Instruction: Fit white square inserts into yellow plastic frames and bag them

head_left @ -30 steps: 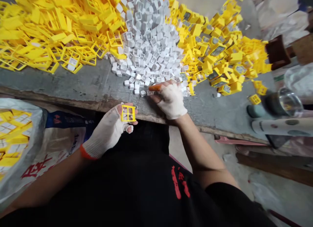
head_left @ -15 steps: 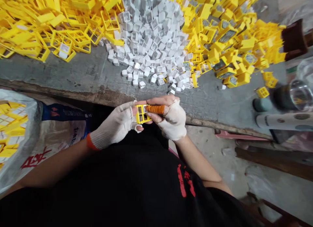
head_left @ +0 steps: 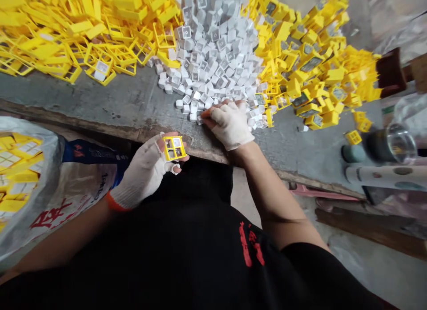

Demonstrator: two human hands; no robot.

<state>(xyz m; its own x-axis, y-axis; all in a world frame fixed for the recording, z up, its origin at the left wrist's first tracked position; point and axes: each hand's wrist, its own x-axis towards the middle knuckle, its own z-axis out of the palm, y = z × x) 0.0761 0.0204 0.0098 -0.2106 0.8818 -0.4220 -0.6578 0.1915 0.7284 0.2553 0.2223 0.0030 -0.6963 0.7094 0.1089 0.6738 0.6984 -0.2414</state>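
Observation:
My left hand (head_left: 148, 167), in a white fingerless glove with an orange cuff, holds a small yellow frame (head_left: 169, 155) with four compartments. A white block (head_left: 176, 142) fills its upper right compartment. My right hand (head_left: 230, 123), gloved too, reaches over the near edge of the pile of white blocks (head_left: 216, 47). Its fingers bend down among the blocks, and orange wrapping shows on one finger. Whether a block is between those fingertips is hidden.
Yellow frames (head_left: 116, 30) are heaped on the left of the grey table (head_left: 126, 101), and yellow pieces (head_left: 310, 61) on the right. A sack of yellow-and-white pieces (head_left: 76, 185) stands lower left. A glass jar (head_left: 400, 142) is at the right.
My right hand has left the yellow frame and moved up to the white blocks. My left hand has shifted slightly left with the frame, whose upper right compartment now shows a white block.

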